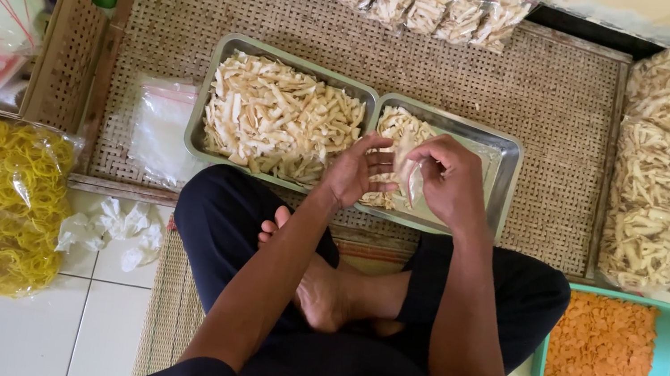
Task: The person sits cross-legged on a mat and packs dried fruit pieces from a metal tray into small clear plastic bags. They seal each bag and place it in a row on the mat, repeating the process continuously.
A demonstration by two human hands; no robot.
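Small clear plastic bag point(412, 178) sat between both hands, above right-hand rectangular steel tray point(501, 181). Right hand point(450, 180) fingers curled, pinching bag's upper edge. Left hand point(358, 170) fingers loosely spread, tips at bag's left side; grip unclear. Bag's long axis ran near-to-far, mouth direction unclear. Left-hand steel tray point(217, 87) heaped with pale cracker sticks point(279, 115), just left of hands.
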